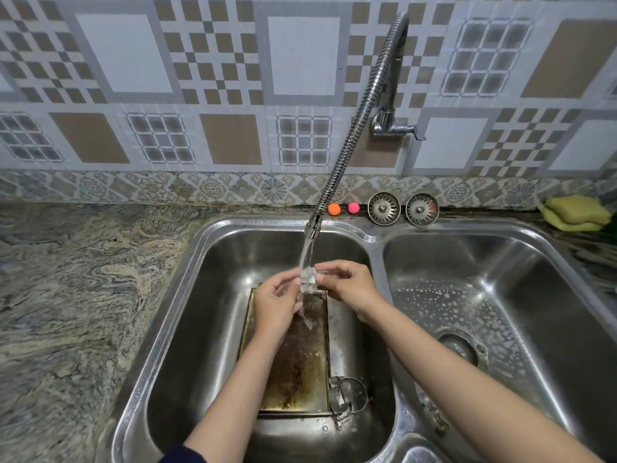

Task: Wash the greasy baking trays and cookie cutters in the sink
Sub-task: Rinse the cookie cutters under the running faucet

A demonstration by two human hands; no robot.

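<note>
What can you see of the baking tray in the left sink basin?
The baking tray is a rectangular metal pan with a low rim, its inside coated with brown, greasy residue. It lies flat on the bottom of the left basin, long side running away from the camera. Metal cookie cutters sit at its near right corner. Neither hand touches it.

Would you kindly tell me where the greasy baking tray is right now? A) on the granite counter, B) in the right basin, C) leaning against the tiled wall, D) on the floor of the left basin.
D: the baking tray lies flat on the bottom of the left basin, below both hands.
</note>
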